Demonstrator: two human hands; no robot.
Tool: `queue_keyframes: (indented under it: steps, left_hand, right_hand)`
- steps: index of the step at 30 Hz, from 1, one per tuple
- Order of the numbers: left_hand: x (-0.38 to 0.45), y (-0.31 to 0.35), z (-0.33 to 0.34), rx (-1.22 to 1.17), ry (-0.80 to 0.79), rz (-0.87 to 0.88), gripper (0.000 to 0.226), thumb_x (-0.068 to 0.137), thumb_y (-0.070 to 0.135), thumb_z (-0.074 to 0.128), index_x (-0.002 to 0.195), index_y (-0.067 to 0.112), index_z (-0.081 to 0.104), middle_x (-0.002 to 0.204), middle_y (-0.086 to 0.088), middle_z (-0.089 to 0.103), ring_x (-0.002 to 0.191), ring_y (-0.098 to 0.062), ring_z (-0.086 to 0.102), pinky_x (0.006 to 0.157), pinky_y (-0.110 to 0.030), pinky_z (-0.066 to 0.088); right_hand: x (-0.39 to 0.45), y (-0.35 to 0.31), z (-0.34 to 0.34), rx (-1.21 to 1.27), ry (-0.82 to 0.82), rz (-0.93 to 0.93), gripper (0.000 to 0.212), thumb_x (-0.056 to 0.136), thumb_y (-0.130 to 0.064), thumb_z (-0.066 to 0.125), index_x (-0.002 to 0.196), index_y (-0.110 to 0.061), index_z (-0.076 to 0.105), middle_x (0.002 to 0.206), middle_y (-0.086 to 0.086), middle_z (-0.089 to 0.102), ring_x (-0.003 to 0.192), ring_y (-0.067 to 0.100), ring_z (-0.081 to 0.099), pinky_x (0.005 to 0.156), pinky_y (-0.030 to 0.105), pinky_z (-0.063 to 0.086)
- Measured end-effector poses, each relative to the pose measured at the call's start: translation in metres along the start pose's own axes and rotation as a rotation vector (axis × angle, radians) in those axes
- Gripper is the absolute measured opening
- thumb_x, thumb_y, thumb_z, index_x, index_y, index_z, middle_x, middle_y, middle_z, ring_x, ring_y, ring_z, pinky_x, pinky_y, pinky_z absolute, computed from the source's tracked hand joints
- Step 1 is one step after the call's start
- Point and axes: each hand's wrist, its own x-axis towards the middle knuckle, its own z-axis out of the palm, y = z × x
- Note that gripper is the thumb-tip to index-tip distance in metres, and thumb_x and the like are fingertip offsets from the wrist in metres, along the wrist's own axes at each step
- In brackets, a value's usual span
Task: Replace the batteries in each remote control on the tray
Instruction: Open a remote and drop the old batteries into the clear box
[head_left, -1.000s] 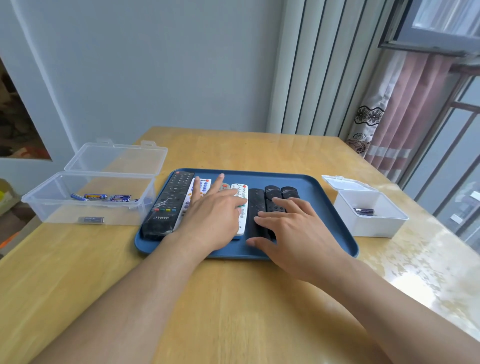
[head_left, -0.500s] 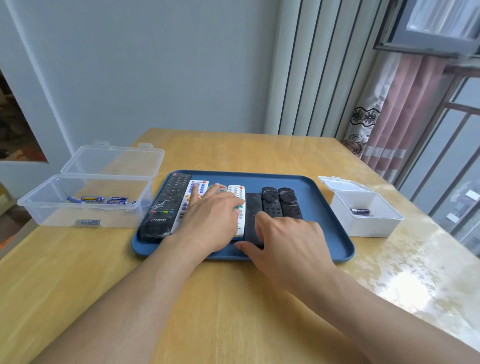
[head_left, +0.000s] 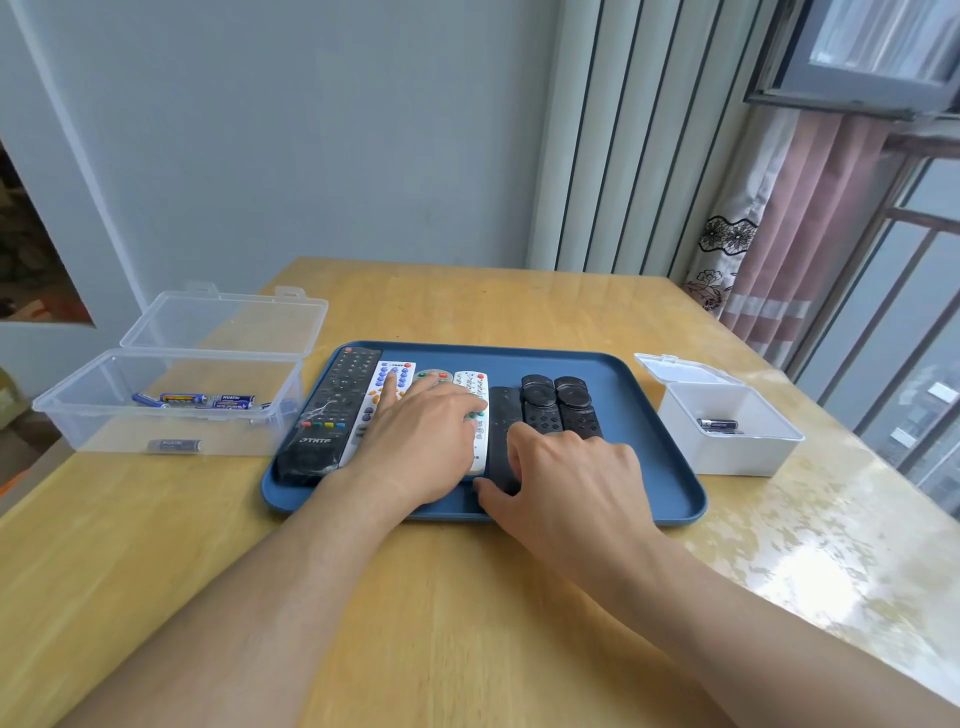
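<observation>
Nearest to us, both forearms reach forward over the wooden table and meet at the blue tray. Our right hand lies at the front edge of the tray, knuckles up and fingers bent down. Its thumb touches the near end of the plain black remote from the left, and the fingers come down on its right side, so it seems to grip this remote, but the fingertips are hidden and we cannot tell how tight.

Our left hand rests flat on the light remotes, fingers rather straight and holding nothing. The index finger points along the white remote with blue buttons. Its other fingers cover the grey remote and touch the second white remote.

The long black remote lies at the left of the tray, and two black remotes with round pads at the right.

Farther left, the clear open box holds batteries. Farther right, the white box holds dark batteries.
</observation>
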Motion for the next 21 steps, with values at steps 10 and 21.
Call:
queue_keyframes:
  steps: [10,21]
  left_hand:
    - [-0.002,0.000,-0.002,-0.014,0.004,0.015,0.039,0.107,0.024,0.039,0.143,0.030,0.052,0.153,0.014,0.045,0.152,-0.009,0.017,0.125,-0.049,0.000]
    - [-0.003,0.009,-0.008,-0.092,0.392,0.167,0.038,0.092,0.038,0.068,0.126,0.022,0.067,0.119,0.007,0.068,0.120,-0.017,0.052,0.104,-0.032,0.037]
  right_hand:
    - [0.001,0.010,-0.014,-0.019,0.134,0.036,0.031,0.087,-0.058,0.047,0.091,-0.027,0.047,0.080,-0.007,0.059,0.063,0.021,0.047,0.050,0.029,0.022]
    - [0.007,0.020,-0.013,0.082,0.505,-0.082,0.013,0.075,-0.039,0.071,0.065,-0.031,0.072,0.063,-0.006,0.036,0.052,0.015,0.033,0.042,0.020,0.023]
